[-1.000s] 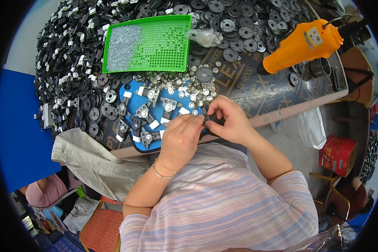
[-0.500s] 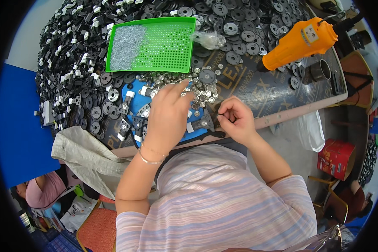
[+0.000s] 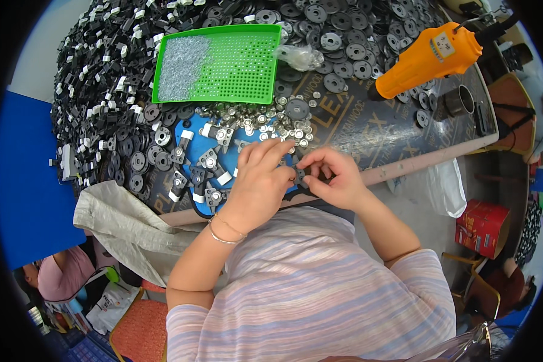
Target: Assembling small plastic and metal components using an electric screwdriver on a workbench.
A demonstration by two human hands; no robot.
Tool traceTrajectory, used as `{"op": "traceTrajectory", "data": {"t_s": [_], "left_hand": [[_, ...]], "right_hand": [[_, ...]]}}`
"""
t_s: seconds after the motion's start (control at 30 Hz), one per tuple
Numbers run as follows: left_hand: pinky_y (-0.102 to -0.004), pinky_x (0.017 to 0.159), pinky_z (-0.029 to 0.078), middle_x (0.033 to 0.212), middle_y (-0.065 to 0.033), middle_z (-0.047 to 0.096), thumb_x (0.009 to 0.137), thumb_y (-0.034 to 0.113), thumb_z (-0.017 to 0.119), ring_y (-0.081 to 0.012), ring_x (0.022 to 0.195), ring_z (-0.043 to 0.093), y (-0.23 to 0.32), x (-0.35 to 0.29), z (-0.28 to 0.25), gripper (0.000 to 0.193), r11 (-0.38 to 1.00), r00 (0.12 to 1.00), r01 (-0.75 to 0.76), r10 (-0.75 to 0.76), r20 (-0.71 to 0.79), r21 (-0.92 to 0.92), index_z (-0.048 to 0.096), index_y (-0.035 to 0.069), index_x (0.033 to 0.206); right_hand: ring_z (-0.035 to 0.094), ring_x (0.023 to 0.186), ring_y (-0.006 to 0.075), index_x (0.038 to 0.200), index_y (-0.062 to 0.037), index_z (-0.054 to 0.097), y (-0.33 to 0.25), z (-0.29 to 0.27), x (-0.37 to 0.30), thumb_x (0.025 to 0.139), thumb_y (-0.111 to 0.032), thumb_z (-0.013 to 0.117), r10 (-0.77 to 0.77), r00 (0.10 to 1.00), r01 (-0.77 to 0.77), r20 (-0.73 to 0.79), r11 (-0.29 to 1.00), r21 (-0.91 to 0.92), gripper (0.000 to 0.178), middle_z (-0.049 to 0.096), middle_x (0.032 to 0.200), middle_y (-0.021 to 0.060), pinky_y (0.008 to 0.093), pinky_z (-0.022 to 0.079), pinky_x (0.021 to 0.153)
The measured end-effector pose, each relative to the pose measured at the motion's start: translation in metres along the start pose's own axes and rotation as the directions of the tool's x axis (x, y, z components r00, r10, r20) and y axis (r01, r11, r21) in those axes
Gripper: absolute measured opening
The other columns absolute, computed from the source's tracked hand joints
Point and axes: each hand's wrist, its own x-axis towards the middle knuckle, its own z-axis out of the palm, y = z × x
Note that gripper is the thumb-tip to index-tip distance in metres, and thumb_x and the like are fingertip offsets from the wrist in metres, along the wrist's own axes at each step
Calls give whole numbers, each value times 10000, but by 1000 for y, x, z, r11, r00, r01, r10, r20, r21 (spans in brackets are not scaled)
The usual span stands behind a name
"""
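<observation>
My right hand point(image 3: 335, 180) pinches a small black part point(image 3: 300, 176) between thumb and forefinger, low over the near table edge. Right beside it, my left hand point(image 3: 260, 181) has its fingers curled against the same part; whatever its fingertips hold is hidden. Under and around my left hand lies a blue mat point(image 3: 223, 158), carrying several black caster-like pieces point(image 3: 210, 159) with metal plates and white ends. Beyond my fingers is a loose heap of small round metal pieces point(image 3: 295, 130).
A green perforated tray point(image 3: 241, 99) with small silver pieces stands behind the metal heap. Black discs point(image 3: 357, 51) and black-and-white parts point(image 3: 96, 90) pile up behind and left. An orange power screwdriver point(image 3: 428, 60) hangs at right, near a metal cup point(image 3: 460, 100). Grey cloth point(image 3: 123, 211) drapes the left edge.
My left hand has come back from the metal heap, toward me and rightward, to meet my right hand. My right hand has shifted slightly left. The screwdriver has swayed a little.
</observation>
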Motion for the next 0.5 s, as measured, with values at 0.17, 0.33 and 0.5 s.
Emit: {"op": "traceTrajectory", "data": {"t_s": [0.17, 0.33, 0.5], "left_hand": [[-458, 1023, 271, 1264, -107, 505, 713, 69, 653, -286, 1218, 410, 0, 1, 1, 48, 1000, 1000, 11, -11, 15, -9, 644, 50, 756], [-448, 1013, 272, 1265, -90, 519, 723, 52, 660, -314, 1210, 421, 2, 3, 2, 64, 999, 999, 33, -33, 16, 1, 636, 48, 782], [-426, 984, 292, 1237, -92, 533, 713, 52, 662, -317, 1180, 439, 1, 4, 6, 60, 996, 996, 73, -76, -50, -58, 633, 55, 765]], "right_hand": [[550, 635, 147, 949, -65, 605, -4, 4, 2, 698, -1, 649, -172, 985, 170, 5, 965, -199, 262, 572, 755, 40, 264, 457, 555], [558, 652, 162, 950, -63, 604, -4, 5, 2, 694, 0, 647, -162, 987, 157, -10, 969, -192, 268, 570, 765, 51, 278, 464, 562], [557, 649, 151, 955, -55, 594, -1, 6, 2, 695, 15, 640, -208, 978, 201, -20, 962, -186, 272, 556, 794, 54, 267, 457, 550]]}}
